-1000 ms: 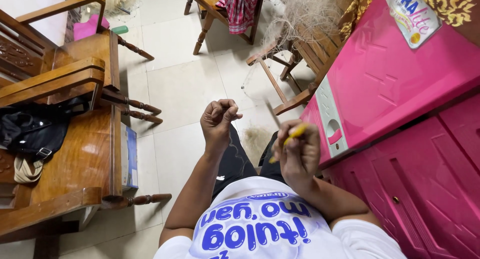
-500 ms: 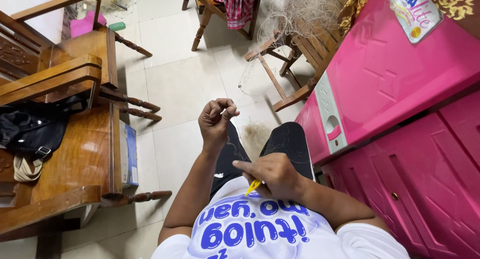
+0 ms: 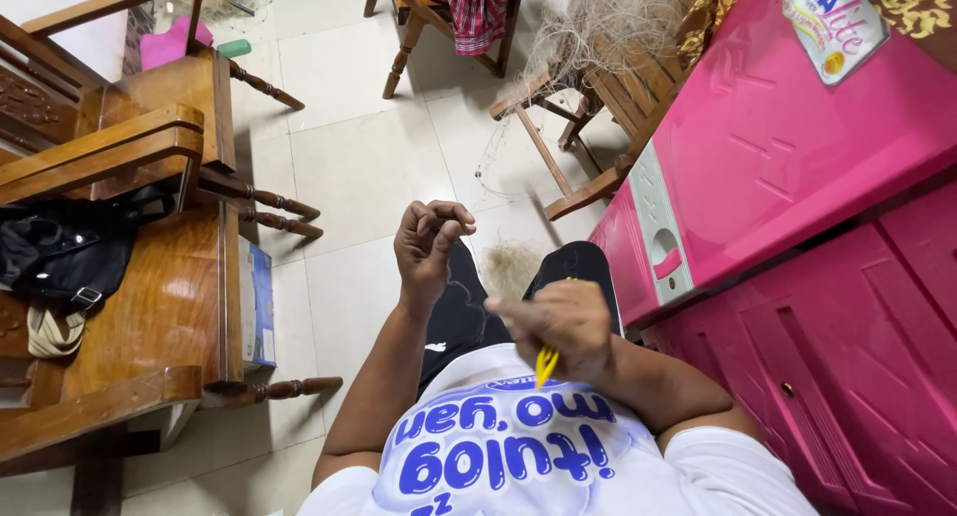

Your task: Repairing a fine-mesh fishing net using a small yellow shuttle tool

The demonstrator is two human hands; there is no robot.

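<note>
Yellow netting needle (image 3: 545, 363) in right hand (image 3: 558, 322), thread pinched by left hand (image 3: 429, 239)

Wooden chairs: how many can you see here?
3: a broad wooden armchair at left, one with checked cloth at top, one under fishing net beside the pink cabinet. Others may be hidden.

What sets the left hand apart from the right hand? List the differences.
The left hand is raised over the floor, away from the body; the right hand sits low against the shirt. The left hand pinches fine thread, hard to make out, at its fingertips; the right hand grips a yellow tool pointing down. The left hand shows curled fingers, the right hand its back. Both are closed and bare.
</note>
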